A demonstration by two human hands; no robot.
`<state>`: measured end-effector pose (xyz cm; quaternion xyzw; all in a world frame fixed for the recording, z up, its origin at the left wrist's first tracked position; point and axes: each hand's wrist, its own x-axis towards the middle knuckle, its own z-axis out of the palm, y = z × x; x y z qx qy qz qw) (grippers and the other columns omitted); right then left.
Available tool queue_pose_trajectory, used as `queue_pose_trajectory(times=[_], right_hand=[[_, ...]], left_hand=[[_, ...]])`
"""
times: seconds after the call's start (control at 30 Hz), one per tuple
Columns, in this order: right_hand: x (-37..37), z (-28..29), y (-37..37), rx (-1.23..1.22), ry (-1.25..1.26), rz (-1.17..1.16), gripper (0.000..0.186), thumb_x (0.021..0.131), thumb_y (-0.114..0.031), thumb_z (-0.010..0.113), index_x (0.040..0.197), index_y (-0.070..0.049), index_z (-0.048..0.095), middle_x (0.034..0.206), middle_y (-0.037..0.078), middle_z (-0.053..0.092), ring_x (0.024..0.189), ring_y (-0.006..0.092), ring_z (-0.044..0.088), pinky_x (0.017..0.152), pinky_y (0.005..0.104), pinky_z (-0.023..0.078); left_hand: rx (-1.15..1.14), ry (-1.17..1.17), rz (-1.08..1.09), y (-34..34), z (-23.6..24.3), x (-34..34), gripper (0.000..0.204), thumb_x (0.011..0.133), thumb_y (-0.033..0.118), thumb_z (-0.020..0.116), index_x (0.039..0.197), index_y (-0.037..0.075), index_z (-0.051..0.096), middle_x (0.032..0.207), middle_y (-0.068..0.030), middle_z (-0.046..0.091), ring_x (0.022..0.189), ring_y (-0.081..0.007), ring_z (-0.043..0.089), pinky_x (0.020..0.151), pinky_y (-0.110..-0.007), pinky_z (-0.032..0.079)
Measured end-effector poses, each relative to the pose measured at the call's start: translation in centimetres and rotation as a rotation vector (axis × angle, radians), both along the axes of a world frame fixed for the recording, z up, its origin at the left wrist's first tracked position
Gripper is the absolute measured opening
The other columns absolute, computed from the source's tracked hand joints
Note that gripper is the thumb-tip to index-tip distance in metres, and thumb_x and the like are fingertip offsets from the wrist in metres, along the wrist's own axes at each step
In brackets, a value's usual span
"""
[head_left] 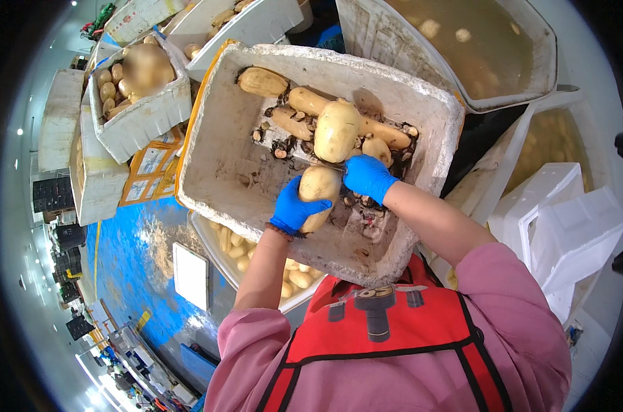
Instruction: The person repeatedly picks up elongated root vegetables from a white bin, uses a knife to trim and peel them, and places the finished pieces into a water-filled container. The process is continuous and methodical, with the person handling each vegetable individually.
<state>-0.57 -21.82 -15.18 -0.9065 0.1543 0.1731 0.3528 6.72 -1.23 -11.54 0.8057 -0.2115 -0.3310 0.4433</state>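
My gloved left hand is wrapped round a pale lotus root segment over a white foam box. A second, larger lotus root segment lies end to end with it; whether the two are joined I cannot tell. At the spot where they meet, my gloved right hand is closed, and what its fingers hold is hidden. More lotus roots rest on the box floor beyond my hands, among dark trimmed scraps.
Below the box, a white tub holds pale lotus roots. Murky water fills a large tub at the far right. White foam pieces stand on the right. Foam boxes with lotus roots are stacked far left, above a blue floor.
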Motion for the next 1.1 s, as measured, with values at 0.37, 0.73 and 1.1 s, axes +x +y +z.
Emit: queue_pose_trajectory(times=[0.37, 0.73, 1.1], right_hand=[[-0.5, -1.1, -1.5, -0.026, 0.203, 0.156, 0.020, 0.075, -0.014, 0.057, 0.083, -0.002, 0.070, 0.085, 0.022, 0.066, 0.076, 0.0363, 0.065, 0.067, 0.0463, 0.051], [-2.6, 12.2, -0.3, -0.085, -0.493, -0.118, 0.009, 0.076, -0.016, 0.063, 0.078, -0.007, 0.061, 0.072, 0.017, 0.061, 0.066, 0.0379, 0.061, 0.057, 0.0475, 0.048], [-2.7, 4.3, -5.3, 0.027, -0.131, -0.140, 0.028, 0.081, -0.030, 0.068, 0.090, -0.003, 0.065, 0.076, 0.015, 0.065, 0.063, 0.0253, 0.064, 0.054, 0.0367, 0.049]], left_hand=[[-0.328, 0.083, 0.003, -3.6, 5.7, 0.1, 0.098, 0.054, 0.027, 0.092, 0.134, 0.003, 0.040, 0.126, -0.0123, 0.053, 0.114, -0.0223, 0.053, 0.094, -0.038, 0.047], [-0.255, -0.407, -0.010, -1.9, 8.0, 0.0, 0.093, 0.057, 0.016, 0.090, 0.134, 0.002, 0.039, 0.126, -0.0134, 0.054, 0.112, -0.0246, 0.056, 0.094, -0.038, 0.049], [-0.361, -0.521, 0.072, -0.9, 11.1, -2.2, 0.085, 0.053, 0.022, 0.089, 0.127, 0.007, 0.050, 0.118, -0.0135, 0.061, 0.106, -0.0303, 0.060, 0.090, -0.041, 0.050]])
